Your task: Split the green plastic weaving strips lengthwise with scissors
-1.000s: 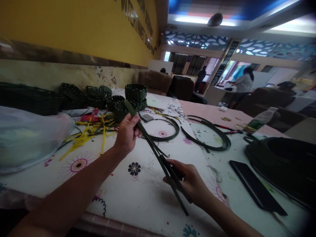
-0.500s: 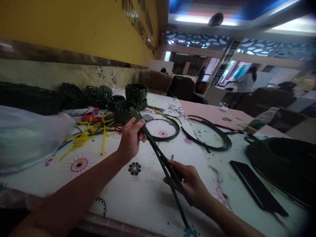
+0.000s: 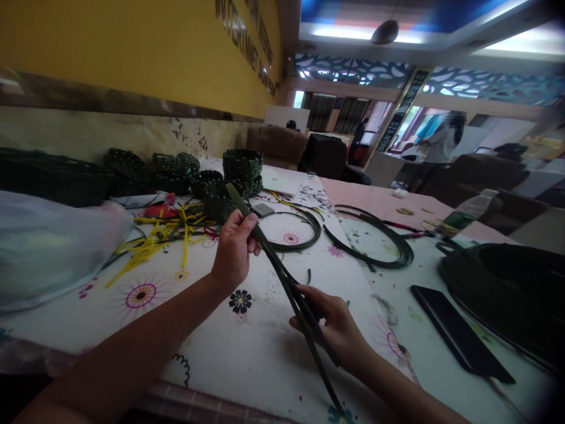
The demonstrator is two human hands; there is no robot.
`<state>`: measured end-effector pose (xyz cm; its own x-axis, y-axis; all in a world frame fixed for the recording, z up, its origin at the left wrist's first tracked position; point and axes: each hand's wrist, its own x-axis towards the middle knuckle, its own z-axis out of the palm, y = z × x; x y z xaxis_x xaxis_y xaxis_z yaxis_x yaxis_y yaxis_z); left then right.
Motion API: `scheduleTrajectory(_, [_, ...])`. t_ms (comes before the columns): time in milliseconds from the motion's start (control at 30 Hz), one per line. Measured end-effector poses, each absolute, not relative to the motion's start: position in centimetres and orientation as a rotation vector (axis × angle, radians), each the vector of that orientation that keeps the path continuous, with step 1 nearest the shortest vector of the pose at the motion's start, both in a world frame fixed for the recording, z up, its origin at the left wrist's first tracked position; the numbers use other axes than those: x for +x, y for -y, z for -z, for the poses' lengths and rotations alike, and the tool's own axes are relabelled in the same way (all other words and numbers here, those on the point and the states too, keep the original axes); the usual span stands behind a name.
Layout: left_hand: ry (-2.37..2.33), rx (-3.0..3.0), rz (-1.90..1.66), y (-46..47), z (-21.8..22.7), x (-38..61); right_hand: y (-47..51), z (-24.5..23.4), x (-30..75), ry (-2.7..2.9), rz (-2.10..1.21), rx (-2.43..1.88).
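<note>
My left hand (image 3: 236, 250) is closed round a dark green flat strip (image 3: 237, 199), thumb on top. The strip's upper end sticks up past the fist, and the rest slants down to the right towards the table's near edge. My right hand (image 3: 338, 327) is closed round a long, slim dark object (image 3: 329, 347) that meets the strip at a narrow angle; fingers hide part of it, so its kind is unclear. A short dark scrap (image 3: 309, 275) lies just above the right hand. Beyond the left hand are coils of dark strip (image 3: 320, 229).
Dark green woven baskets (image 3: 242, 165) stand at the back left. Yellow strips (image 3: 154, 250) and a whitish plastic bag (image 3: 57, 253) lie left. On the right are another coil (image 3: 408, 253), a black phone-like slab (image 3: 459, 335), a large dark roll (image 3: 507, 282) and a plastic bottle (image 3: 472, 212).
The strip's upper end has shifted slightly up and left in my left hand, its lower end slightly right. My right hand has moved slightly left. Both hands keep their grip.
</note>
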<state>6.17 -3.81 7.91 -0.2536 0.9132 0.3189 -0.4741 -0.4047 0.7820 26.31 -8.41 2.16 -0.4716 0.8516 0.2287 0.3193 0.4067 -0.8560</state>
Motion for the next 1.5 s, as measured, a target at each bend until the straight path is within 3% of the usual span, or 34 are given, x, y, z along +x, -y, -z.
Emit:
scheduleTrajectory(300, [-0.705,0.896,-1.857,3.0,-7.9,5.2,8.6,-4.2,26.2,2.067,-1.053,-1.038])
scheduleTrajectory(633, [-0.716,0.92,-1.809,3.0,-7.5,5.6,8.1,-1.7,26.3,1.979,-1.012,-1.055])
scheduleTrajectory(1500, [-0.737,0.927,-1.782,3.1,-7.0,5.8,8.1,-2.8,26.3,2.064,-0.974,-1.061])
